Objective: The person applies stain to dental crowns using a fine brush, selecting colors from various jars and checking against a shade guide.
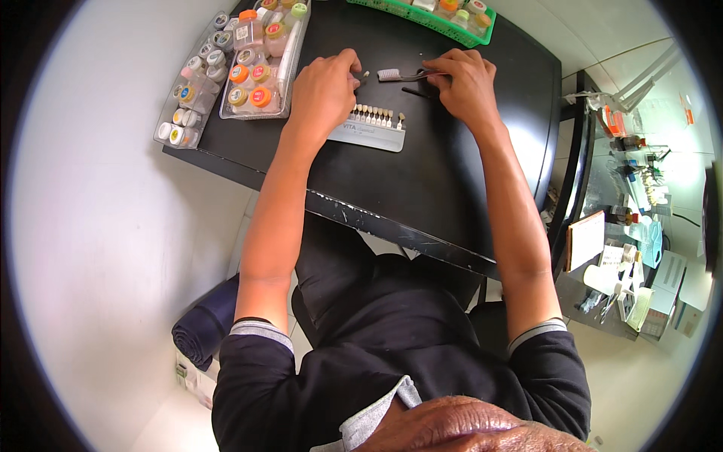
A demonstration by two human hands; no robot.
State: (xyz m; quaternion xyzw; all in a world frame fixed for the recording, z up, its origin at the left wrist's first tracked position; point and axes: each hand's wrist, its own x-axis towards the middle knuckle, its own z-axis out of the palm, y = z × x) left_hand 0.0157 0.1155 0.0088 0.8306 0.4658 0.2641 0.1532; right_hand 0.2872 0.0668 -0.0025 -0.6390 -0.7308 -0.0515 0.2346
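Observation:
My right hand (pixel 463 79) grips a toothbrush (pixel 410 76) by its dark handle, the pale bristle head toward my left hand. My left hand (pixel 324 90) is closed in a pinch, and a small off-white tooth-shaped piece (pixel 366 74) shows at its fingertips. A short gap separates that piece from the bristles. Below the hands lies a grey tooth shade guide (pixel 369 137), a row of small tooth-coloured tabs along its upper edge; my left wrist covers its left end. A thin dark stick (pixel 415 93) lies on the table under the toothbrush.
A clear bin (pixel 289 83) of orange- and yellow-lidded jars stands at the table's left, beside another clear tray (pixel 163 120) of small jars. A green basket (pixel 452 32) with jars sits at the far edge. Bottles and tools crowd a side counter (pixel 595 297) to the right.

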